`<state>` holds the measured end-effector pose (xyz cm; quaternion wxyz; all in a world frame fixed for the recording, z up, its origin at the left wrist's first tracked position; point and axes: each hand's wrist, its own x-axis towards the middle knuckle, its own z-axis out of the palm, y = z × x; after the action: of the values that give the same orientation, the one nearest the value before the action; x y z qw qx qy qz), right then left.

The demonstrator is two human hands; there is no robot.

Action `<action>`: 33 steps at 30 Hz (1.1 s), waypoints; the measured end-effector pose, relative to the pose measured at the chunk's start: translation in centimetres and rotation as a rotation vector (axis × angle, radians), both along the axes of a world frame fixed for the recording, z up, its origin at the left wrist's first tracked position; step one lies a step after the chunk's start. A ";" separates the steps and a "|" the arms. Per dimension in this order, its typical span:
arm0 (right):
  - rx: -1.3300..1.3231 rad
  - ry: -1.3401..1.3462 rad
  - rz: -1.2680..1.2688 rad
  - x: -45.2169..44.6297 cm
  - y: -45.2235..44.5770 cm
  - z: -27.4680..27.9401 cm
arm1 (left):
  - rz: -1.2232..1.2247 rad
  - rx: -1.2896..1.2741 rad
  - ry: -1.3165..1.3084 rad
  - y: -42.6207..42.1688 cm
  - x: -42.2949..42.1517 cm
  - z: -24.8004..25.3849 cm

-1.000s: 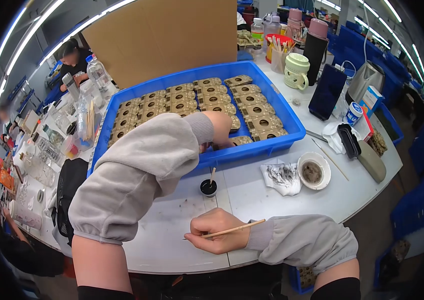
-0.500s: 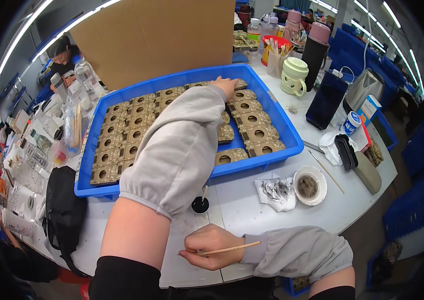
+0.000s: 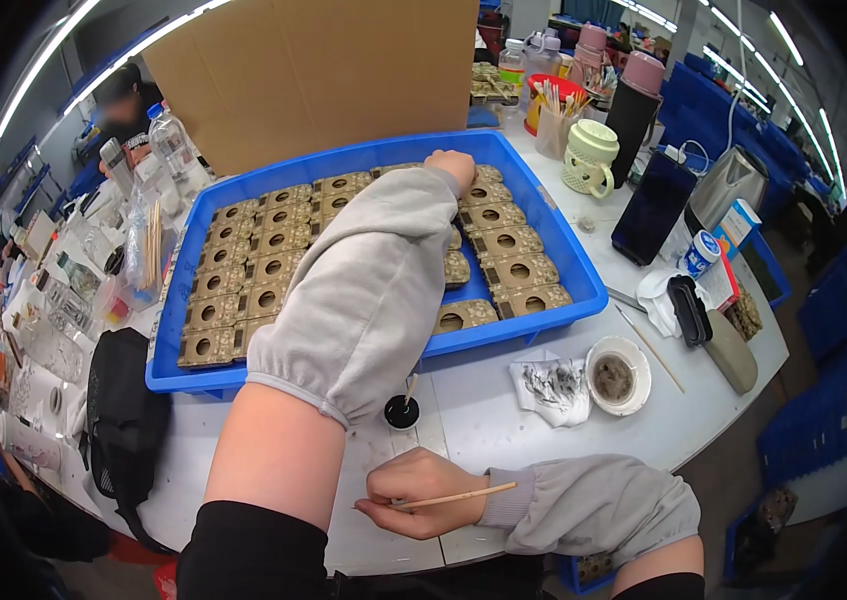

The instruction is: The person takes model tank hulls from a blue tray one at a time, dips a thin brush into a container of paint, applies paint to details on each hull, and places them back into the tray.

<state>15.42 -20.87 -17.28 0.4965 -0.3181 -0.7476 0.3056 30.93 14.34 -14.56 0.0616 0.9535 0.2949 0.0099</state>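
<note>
A blue tray [image 3: 569, 290] holds rows of camouflage-patterned blocks [image 3: 274, 267], each with a round hole. Stretched across it, my left arm ends at my left hand [image 3: 452, 168], which is over the far row with its fingers curled down. What those fingers grip is hidden behind the hand and sleeve. Near the table's front edge, my right hand [image 3: 429, 490] pinches a thin wooden-handled brush [image 3: 464, 495], its handle pointing right. Between the tray and this hand stands a small pot of black paint [image 3: 402, 411] with a stick in it.
Right of the paint pot lie a stained tissue [image 3: 552, 390], a white bowl with dark residue [image 3: 619, 375] and another thin brush [image 3: 654, 350]. A phone [image 3: 654, 207], mug [image 3: 589, 157] and cardboard sheet [image 3: 314, 80] stand farther back. A black bag [image 3: 129, 430] lies left.
My left hand's fingers were stretched over the far blocks and are now curled down, with the hand slightly farther right. My right hand keeps its pinch on the brush. The view shifted slightly.
</note>
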 end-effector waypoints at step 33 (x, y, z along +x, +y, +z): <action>-0.052 -0.020 -0.044 0.1 -0.5 0.4 | -0.448 0.192 -0.163 -10.8 -16.3 0.7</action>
<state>15.47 -21.36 -16.87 0.4872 -0.3504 -0.7371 0.3108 14.60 3.49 -13.90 -0.0052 0.9926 0.0680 0.1007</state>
